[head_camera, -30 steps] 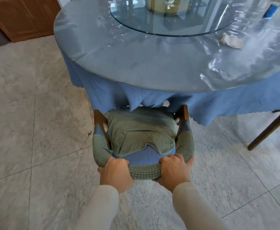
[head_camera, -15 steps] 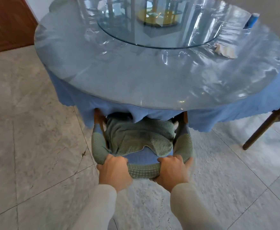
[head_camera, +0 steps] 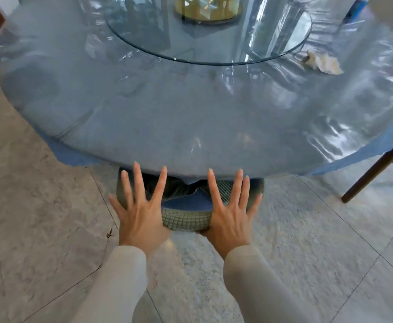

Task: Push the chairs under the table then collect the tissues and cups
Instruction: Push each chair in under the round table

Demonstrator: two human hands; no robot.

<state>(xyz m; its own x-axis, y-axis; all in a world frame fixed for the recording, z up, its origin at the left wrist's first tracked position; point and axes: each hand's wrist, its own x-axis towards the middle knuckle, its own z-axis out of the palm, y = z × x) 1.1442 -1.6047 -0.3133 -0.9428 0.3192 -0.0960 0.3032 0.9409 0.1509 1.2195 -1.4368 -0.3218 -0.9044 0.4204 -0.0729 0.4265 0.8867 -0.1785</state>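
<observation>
The green-covered chair (head_camera: 186,221) sits at lower centre, its seat mostly tucked beneath the round blue-clothed table (head_camera: 190,127). A crumpled white tissue (head_camera: 323,64) lies on it at the frame's upper right.

No legible text, label, brand, number or sign in view. On the far right of the round table (head_camera: 144,127), at the top edge of the view, stands a blue-and-white object (head_camera: 356,7). It may be printed, but it is too small and blurred to read.
</observation>
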